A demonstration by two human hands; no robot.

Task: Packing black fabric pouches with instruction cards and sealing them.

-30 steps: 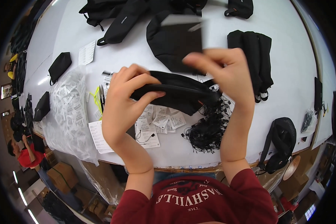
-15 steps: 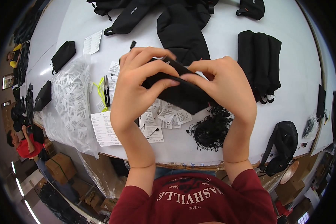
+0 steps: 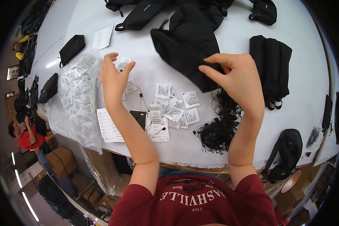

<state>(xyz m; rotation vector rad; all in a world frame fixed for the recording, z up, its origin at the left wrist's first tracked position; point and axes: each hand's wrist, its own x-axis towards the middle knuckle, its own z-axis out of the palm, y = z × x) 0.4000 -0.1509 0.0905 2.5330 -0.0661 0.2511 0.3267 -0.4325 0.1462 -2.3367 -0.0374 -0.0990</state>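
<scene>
Pinched between the thumb and fingers of my right hand (image 3: 239, 81) is one end of a black fabric pouch (image 3: 182, 52), raised over the table, its far end pointing up and left. My left hand (image 3: 115, 77) is off the pouch, fingers and thumb apart, above the area beside the bag of packets; what lies directly under it is partly hidden. Small white desiccant packets (image 3: 173, 111) lie loose between my arms. A black hang tag (image 3: 139, 118) with a thin cord rests on a printed sheet (image 3: 108, 126) by my left forearm.
A clear plastic bag (image 3: 77, 100) full of packets lies at the left. Tangled black tag cords (image 3: 216, 135) are heaped near my right forearm. Black pouches (image 3: 72, 49) and rolled black bags (image 3: 269, 69) lie around. A person in red (image 3: 28, 137) is at the far left.
My left hand has let go of the pouch and moved left. The right hand keeps hold of it, and the pouch now hangs more stretched out. The view has shifted slightly.
</scene>
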